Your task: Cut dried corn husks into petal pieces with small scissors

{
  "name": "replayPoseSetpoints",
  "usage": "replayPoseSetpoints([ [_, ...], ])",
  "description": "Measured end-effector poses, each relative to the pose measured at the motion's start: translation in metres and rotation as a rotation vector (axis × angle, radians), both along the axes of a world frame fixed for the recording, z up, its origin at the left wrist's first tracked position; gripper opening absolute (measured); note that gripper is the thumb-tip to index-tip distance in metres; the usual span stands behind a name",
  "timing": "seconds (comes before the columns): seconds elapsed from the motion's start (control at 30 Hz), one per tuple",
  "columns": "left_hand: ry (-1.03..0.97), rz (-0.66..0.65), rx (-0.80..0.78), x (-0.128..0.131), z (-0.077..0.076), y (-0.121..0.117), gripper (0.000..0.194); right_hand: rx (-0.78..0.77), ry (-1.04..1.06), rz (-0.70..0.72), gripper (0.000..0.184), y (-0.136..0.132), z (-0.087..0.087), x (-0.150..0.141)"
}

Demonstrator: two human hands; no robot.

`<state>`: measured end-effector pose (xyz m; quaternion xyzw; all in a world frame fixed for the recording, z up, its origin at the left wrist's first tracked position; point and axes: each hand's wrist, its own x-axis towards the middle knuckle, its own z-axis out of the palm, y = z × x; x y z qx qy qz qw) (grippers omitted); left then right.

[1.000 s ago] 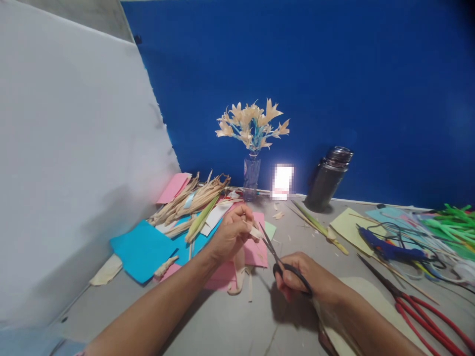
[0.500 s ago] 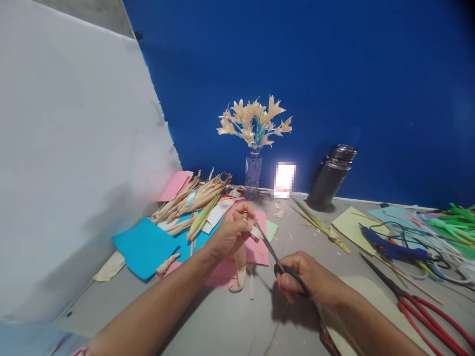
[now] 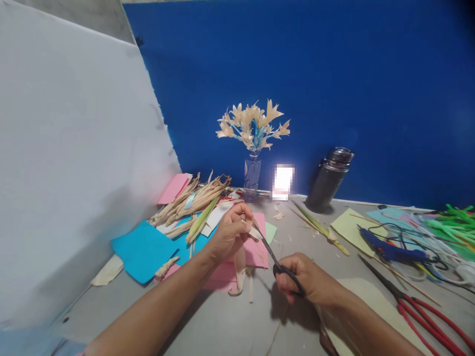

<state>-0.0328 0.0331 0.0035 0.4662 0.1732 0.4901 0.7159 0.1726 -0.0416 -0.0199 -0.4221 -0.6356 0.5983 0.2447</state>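
Observation:
My left hand (image 3: 230,235) is closed in a pinch on a pale dried husk strip (image 3: 240,269), whose long end hangs down to the table. My right hand (image 3: 308,280) grips the black handles of small scissors (image 3: 272,257). The blades point up and left and meet the strip's upper end right at my left fingertips. Both hands are above pink paper (image 3: 256,249) on the grey table (image 3: 237,321).
A pile of dried husks (image 3: 193,200) lies on blue paper (image 3: 143,249) at the left. A vase of husk flowers (image 3: 253,143) and a dark flask (image 3: 328,179) stand at the blue wall. Red-handled shears (image 3: 419,309), a blue glue gun (image 3: 388,247) and green strips (image 3: 452,225) lie right.
The scissor blades have closed a little on the strip's tip. Both hands stay in nearly the same place.

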Motion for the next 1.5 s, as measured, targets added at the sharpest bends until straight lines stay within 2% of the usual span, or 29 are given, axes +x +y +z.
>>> replayPoseSetpoints([
  [0.13, 0.032, 0.029, -0.022, 0.002, 0.001, -0.001, 0.023, 0.028, 0.053, 0.057, 0.035, -0.001, 0.003, -0.004],
  [0.3, 0.07, 0.052, -0.038, 0.003, 0.002, -0.002, 0.023, 0.039, 0.045, 0.042, 0.038, -0.001, 0.003, -0.004],
  [0.53, 0.079, 0.071, -0.039, 0.003, 0.003, -0.003, 0.024, 0.046, 0.024, 0.045, 0.051, 0.001, -0.004, -0.002],
  [0.77, 0.085, 0.1, -0.053, 0.004, 0.001, -0.002, 0.025, 0.054, 0.005, 0.014, 0.052, 0.0, -0.002, -0.003],
  [0.93, 0.081, 0.118, -0.061, 0.004, 0.001, -0.002, 0.026, 0.02, -0.045, -0.058, 0.047, 0.002, -0.01, -0.002],
  [1.03, 0.087, 0.121, -0.059, 0.004, 0.003, -0.003, 0.025, -0.021, -0.017, -0.091, 0.048, 0.004, -0.014, -0.002],
  [1.17, 0.086, 0.171, -0.043, 0.004, 0.001, -0.001, 0.022, 0.038, 0.065, -0.088, 0.055, 0.004, -0.01, -0.007],
  [1.23, 0.102, 0.206, -0.051, 0.005, -0.002, 0.0, 0.023, 0.032, 0.126, -0.149, 0.06, 0.004, -0.006, -0.009],
  [1.3, 0.148, 0.227, -0.074, 0.007, -0.005, 0.0, 0.025, 0.007, 0.178, -0.267, 0.06, 0.004, -0.004, -0.011],
  [1.43, 0.253, 0.216, -0.139, 0.016, -0.01, -0.009, 0.028, 0.078, 0.227, -0.561, 0.042, 0.009, -0.004, -0.009],
  [1.5, 0.292, 0.185, -0.176, 0.022, -0.012, -0.017, 0.028, 0.135, 0.23, -0.663, 0.035, 0.011, -0.005, -0.007],
])
